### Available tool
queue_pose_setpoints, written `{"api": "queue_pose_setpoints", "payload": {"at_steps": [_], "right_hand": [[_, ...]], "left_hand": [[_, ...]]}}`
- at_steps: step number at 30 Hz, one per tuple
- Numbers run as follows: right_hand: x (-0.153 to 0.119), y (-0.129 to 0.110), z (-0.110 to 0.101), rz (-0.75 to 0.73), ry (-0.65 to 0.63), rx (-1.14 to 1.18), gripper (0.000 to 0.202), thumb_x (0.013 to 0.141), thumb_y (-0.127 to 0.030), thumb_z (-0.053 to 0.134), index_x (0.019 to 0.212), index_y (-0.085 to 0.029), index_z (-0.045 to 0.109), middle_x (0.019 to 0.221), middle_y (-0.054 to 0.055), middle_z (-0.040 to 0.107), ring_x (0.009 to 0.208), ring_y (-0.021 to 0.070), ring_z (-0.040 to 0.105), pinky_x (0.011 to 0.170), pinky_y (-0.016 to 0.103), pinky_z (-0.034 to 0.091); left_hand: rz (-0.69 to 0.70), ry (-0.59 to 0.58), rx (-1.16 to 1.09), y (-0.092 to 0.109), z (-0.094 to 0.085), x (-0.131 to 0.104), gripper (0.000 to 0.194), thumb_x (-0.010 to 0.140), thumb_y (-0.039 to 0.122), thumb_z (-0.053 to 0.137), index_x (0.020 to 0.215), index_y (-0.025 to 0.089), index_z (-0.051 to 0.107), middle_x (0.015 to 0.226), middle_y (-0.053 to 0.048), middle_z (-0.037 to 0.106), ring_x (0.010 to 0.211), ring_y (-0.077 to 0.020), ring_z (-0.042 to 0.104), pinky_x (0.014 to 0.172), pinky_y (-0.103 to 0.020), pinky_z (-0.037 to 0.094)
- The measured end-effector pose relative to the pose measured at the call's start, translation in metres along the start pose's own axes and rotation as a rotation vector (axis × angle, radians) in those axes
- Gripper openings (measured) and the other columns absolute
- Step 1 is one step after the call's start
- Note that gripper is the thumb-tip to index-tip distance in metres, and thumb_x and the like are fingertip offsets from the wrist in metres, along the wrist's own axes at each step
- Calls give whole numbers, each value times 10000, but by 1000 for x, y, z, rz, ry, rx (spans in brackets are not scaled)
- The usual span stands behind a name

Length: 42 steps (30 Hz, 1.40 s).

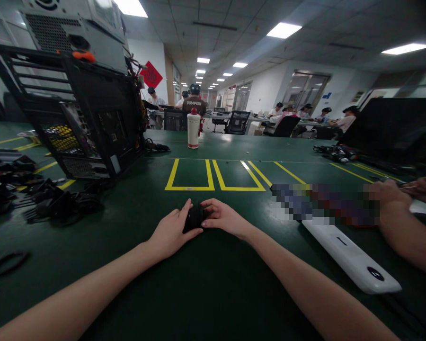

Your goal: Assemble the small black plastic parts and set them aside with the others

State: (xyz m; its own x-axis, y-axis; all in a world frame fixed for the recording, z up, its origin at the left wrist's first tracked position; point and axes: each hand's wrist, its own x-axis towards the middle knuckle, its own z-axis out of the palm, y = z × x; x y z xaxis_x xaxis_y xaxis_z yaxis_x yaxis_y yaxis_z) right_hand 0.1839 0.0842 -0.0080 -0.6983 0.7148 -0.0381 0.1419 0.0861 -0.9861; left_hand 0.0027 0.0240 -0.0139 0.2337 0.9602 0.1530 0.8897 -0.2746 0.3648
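The fingers of my left hand [171, 232] are curled around a small black object [193, 219], thumb on the near side, and the fingers of my right hand [224, 219] are bent in against its right side, thumb and fingertips a narrow gap apart. Much of the object is covered, so I cannot tell exactly what it is. I have it low over the green table [135, 201], in front of me; whether its underside touches the surface I cannot tell.

Just beyond my hands, yellow tape [172, 175] marks out open-ended boxes, and farther back stands a white cup [192, 130] with a red top. To my left, a tangle of black cables and parts [67, 201] lies beside an open black computer case [122, 125], with a grey metal unit [108, 54] on top. A black ring [10, 262] lies near, at the far left.

On my right, a long white power strip [348, 253] slants towards me, its far end by a pixelated patch. Past it, a co-worker's hand [394, 201] reaches in. Farther right is a large black panel [394, 130]. Across the room, people sit at other tables.
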Motion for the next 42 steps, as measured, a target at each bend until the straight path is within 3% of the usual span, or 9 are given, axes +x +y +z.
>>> {"api": "queue_pose_setpoints", "payload": {"at_steps": [8, 18, 22, 27, 32, 38, 42], "right_hand": [[2, 3, 3, 19, 48, -28, 346, 684, -324, 585, 970, -143, 514, 920, 53, 554, 776, 130, 550, 747, 325, 462], [-1, 4, 15, -35, 125, 23, 303, 701, -374, 550, 888, -136, 525, 834, 34, 558, 756, 124, 545, 703, 307, 469], [-2, 4, 15, -36, 136, -18, 317, 721, -400, 516, 915, -149, 516, 853, 37, 542, 756, 129, 541, 692, 314, 477], [-4, 0, 13, -17, 89, 33, 330, 722, -367, 530, 990, -184, 470, 886, 31, 531, 812, 136, 541, 719, 321, 478], [-6, -2, 7, 3, -10, -38, 426, 613, -254, 657, 983, -159, 469, 994, 51, 513, 862, 148, 541, 782, 343, 449], [-6, -4, 8, -2, 21, -96, 420, 699, -283, 577, 1071, -175, 416, 897, 39, 533, 801, 135, 547, 740, 324, 455], [-6, -3, 9, -25, 51, -252, 322, 733, -352, 522, 999, -173, 485, 910, 45, 533, 801, 143, 537, 735, 333, 446]], "left_hand": [[24, -30, -42, -3, -3, -2, 754, 712, 580, 381, 1300, 184, 126, 1050, -101, 521, 881, -208, 519, 735, -336, 426], [77, -21, -92, -5, 2, -1, 822, 655, 584, 467, 1282, 160, 146, 1245, -120, 380, 1105, -244, 386, 879, -374, 359], [92, -49, -152, -5, 0, -1, 817, 650, 543, 512, 1282, 217, 109, 1274, -75, 360, 1129, -221, 368, 900, -370, 348], [98, -65, -203, -3, -6, 0, 767, 668, 490, 526, 1273, 264, 113, 1255, -54, 385, 1113, -217, 390, 876, -370, 365], [94, -67, -227, -2, -4, -2, 774, 671, 486, 523, 1277, 269, 92, 1258, -65, 375, 1125, -229, 380, 879, -387, 357], [39, -42, -173, 3, -3, -7, 717, 707, 501, 461, 1277, 234, 118, 1220, -93, 409, 1092, -236, 417, 851, -385, 380], [44, -67, -183, 4, -4, -8, 693, 720, 496, 449, 1269, 222, 127, 1224, -88, 415, 1105, -219, 413, 883, -371, 363]]}}
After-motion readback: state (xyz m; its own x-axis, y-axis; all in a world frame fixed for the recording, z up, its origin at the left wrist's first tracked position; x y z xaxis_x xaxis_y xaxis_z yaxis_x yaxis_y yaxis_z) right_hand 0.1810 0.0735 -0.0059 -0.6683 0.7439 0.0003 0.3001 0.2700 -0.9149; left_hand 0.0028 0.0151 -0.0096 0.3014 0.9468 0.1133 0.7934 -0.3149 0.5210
